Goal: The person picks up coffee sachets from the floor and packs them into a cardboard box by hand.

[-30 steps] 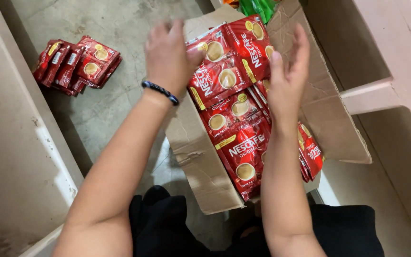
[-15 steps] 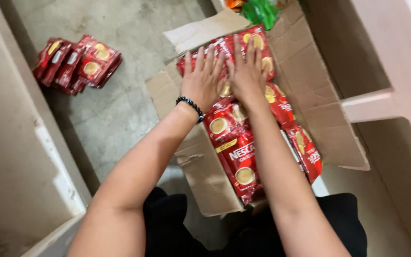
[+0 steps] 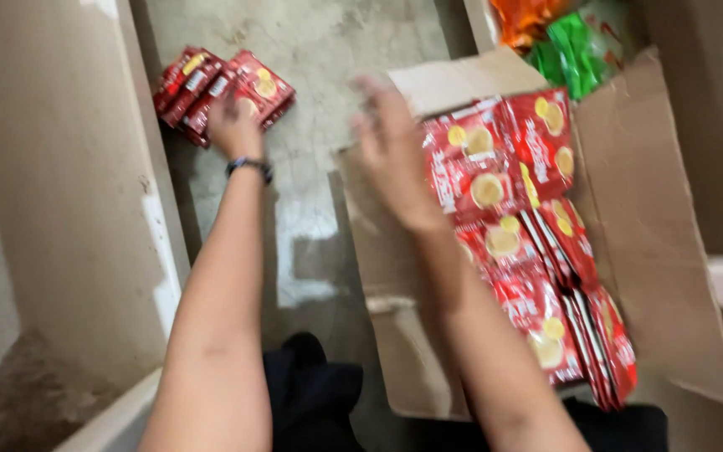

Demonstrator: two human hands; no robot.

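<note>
Head view, left hand: I see my left hand [image 3: 234,127] in the upper left of the frame, resting on the pile of red sachets [image 3: 221,90] on the floor. Its fingers are curled down over the pile's near edge; whether they pinch a sachet I cannot tell.
Head view, wristband: a dark band [image 3: 248,166] circles the left wrist, just below the hand.
Head view, pile of red sachets: it lies on the grey concrete floor [image 3: 311,59] near the top left, close to the pale wall [image 3: 69,192], and well apart from the box.
Head view, right hand: my right hand [image 3: 391,155] sits at upper centre, blurred, fingers spread and loose, holding nothing that I can make out. It hovers over the left edge of the cardboard box [image 3: 654,209].
Head view, cardboard box: it fills the right half of the frame, flaps open, one flap spread far right.
Head view, sachets in the box [image 3: 512,192]: red packs with yellow rounds lie in overlapping rows from the upper middle down to the lower right, just beside the right forearm.
Head view, other packets: orange and green packets [image 3: 566,38] show at the top edge, beyond the box.
Head view, dark clothing [image 3: 315,398]: seen at the bottom centre, between my forearms.
</note>
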